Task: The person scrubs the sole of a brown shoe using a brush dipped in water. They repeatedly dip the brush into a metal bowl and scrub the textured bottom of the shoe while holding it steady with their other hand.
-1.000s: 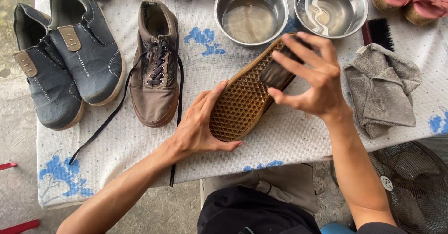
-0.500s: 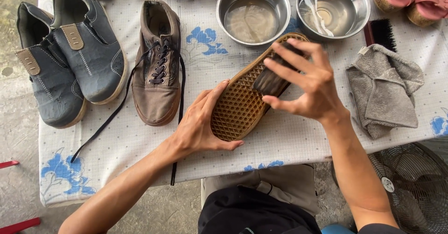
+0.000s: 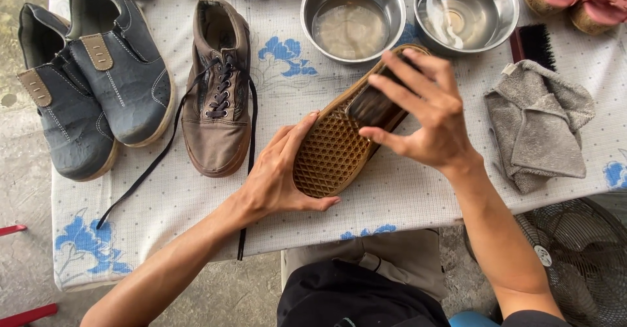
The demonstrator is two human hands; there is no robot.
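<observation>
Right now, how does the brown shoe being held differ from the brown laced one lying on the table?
The held shoe is turned sole-up, its tan waffle tread showing; the laced shoe sits upright, opening and dark laces showing. The held shoe is gripped by the left hand with the right hand pressing a dark object on it; the laced shoe lies untouched. Both look brown, likely a pair.

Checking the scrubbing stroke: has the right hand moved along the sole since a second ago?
Yes. The right hand with its brush slid slightly down the upturned sole, away from the right steel bowl, toward the heel.
</observation>
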